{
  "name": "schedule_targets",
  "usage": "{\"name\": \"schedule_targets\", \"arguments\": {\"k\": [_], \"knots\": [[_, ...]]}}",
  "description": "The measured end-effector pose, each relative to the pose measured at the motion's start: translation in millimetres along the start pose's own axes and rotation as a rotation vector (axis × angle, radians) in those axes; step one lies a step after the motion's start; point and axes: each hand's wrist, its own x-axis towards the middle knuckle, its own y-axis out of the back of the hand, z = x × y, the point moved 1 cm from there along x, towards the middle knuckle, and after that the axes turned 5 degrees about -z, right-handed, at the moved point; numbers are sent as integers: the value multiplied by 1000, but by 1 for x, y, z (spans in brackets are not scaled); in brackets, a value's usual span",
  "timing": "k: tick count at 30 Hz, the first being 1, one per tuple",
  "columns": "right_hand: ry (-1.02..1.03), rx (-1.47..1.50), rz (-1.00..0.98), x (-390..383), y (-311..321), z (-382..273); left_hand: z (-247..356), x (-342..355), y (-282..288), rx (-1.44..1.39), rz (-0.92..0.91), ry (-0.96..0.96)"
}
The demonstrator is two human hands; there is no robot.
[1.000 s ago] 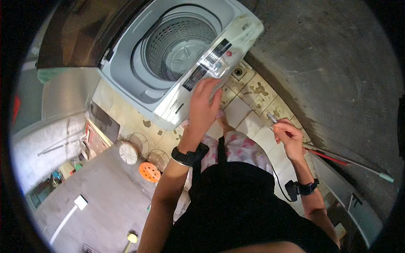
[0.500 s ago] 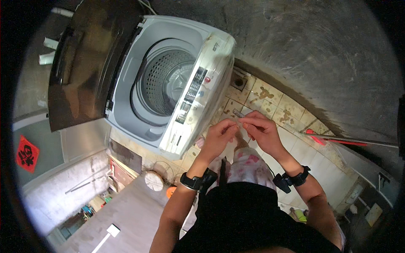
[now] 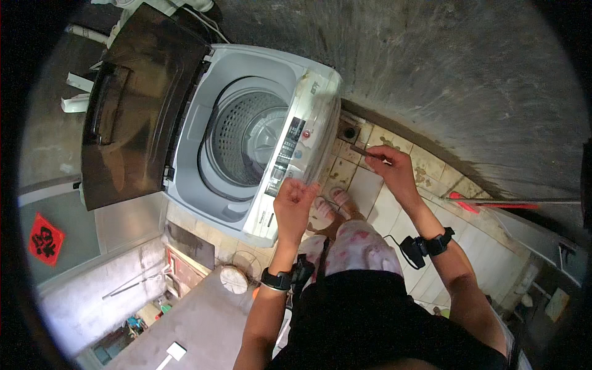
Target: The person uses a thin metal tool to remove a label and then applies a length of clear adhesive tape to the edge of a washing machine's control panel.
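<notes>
My right hand (image 3: 393,171) is closed on a thin, dark, narrow tool (image 3: 359,150) whose tip points left toward the floor drain; its exact kind is not clear. My left hand (image 3: 293,202) hovers at the front edge of the washing machine's control panel (image 3: 285,148). Its fingers are curled together, and whatever they may hold is too small to make out. Beyond it stands the top-loading washing machine (image 3: 185,154), grey inside, with its dark see-through lid (image 3: 139,111) raised to the left. The perforated metal drum (image 3: 229,132) shows inside.
A square floor drain (image 3: 349,132) lies in stained tiles (image 3: 385,139) beside the machine, along a dark wall (image 3: 456,74). Right of me is a red-headed long-handled tool (image 3: 464,202). My slippered feet (image 3: 333,203) are below. At lower left stands a round-topped stool (image 3: 234,280).
My hands, together before, have parted: the left moved left and down to the machine's panel, the right moved slightly up and right with the thin tool. The view has shifted a little.
</notes>
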Motion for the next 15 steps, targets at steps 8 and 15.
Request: {"name": "schedule_targets", "arguments": {"k": [8,15], "knots": [[21,5,119,14,5,1,4,27,12,-54,115,-94],[373,-136,126,114,13,7,19,58,0,0,145,-68]]}}
